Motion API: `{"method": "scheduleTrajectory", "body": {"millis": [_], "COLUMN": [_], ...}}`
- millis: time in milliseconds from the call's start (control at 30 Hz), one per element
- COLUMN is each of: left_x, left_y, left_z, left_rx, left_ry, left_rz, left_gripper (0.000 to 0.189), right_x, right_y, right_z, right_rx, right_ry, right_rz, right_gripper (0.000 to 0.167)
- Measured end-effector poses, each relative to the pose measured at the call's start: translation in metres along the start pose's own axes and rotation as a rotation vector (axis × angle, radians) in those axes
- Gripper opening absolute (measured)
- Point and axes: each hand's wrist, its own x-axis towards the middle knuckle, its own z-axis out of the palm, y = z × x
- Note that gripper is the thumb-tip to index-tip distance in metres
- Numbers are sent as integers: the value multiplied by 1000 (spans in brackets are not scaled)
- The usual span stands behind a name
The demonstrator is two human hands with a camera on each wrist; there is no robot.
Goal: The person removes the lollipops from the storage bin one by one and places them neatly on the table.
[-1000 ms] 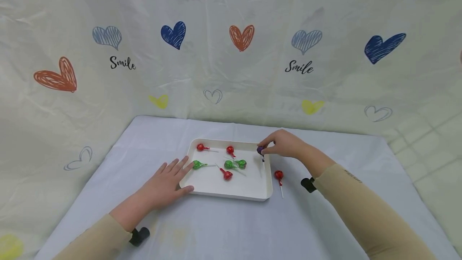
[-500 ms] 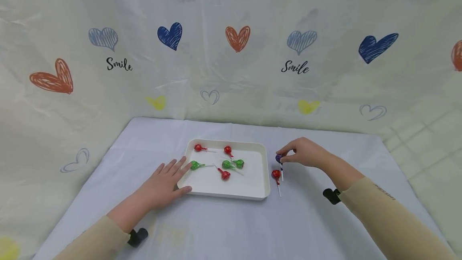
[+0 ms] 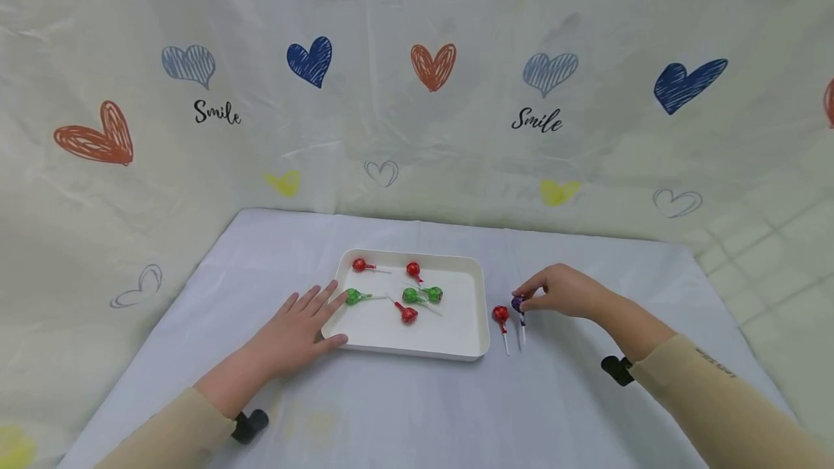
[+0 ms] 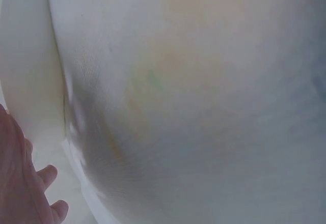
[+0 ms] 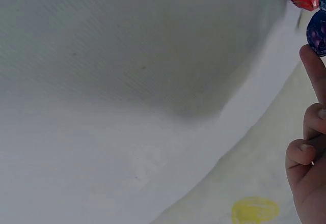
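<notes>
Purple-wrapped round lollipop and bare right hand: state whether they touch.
Touching: in the head view, the right hand pinches the purple-wrapped round lollipop at its wrapped end.

Clock from centre of head view: creased off-white sheet backdrop [image 3: 469, 154] behind, printed. Orange scribbled heart [image 3: 423, 68] at 12, dark-blue scribbled hearts [image 3: 309, 64] at 11 and 2, pale-blue hatched heart [image 3: 189, 66] at 10. Black cursive "Smile" lettering [image 3: 537, 120] at 10 and 2. Yellow hearts [image 3: 557, 193] at 9 and 3. White cloth-covered counter [image 3: 417, 411] at 6.
</notes>
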Motion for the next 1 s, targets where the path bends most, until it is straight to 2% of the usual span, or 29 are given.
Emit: {"method": "scheduleTrajectory", "body": {"millis": [267,500,733,1000], "left_x": [0,-1,0,0], "left_y": [3,4,2,0], "left_z": [-3,-5,-2,1], "left_rx": [0,6,1,3], "left_ry": [-1,-5,-1,0], "left_rz": [-1,-10,-4,-2], "left_gripper": [84,84,84,85], "right_x": [8,8,4,-2], "right_y": [9,8,9,7], "right_z": [17,21,19,5], "right_rx": [-65,-54,-55,-53], "right_ry": [-22,-15,-16,15], "right_rz": [11,-8,-21,-24], "right_gripper": [24,24,29,33]}}
